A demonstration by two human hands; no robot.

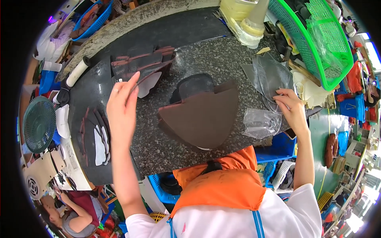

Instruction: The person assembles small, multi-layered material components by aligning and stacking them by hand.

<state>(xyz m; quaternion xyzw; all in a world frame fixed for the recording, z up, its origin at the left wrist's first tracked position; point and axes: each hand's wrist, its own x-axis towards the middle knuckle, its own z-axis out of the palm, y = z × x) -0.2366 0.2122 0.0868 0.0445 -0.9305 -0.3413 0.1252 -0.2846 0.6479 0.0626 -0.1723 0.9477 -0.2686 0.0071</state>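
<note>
My left hand [122, 105] reaches over the speckled granite table [206, 59], its fingertips pinching the edge of a grey-white shaped piece [149, 84] at the front of a fanned row of dark brown cut pieces [143, 63]. My right hand [293, 109] rests on the near edge of a stack of thin grey translucent pieces [272, 75], fingers pinching one of them. Between my hands lies a pile of large brown fan-shaped pieces [204, 117] with a black piece [192, 85] behind it.
A crumpled clear plastic bag [260, 123] lies by my right hand. A green mesh basket [317, 35] stands at the right, a white roll [77, 71] and a green fan [39, 125] at the left. More dark pieces [95, 137] lie lower left. Another person [73, 216] sits below.
</note>
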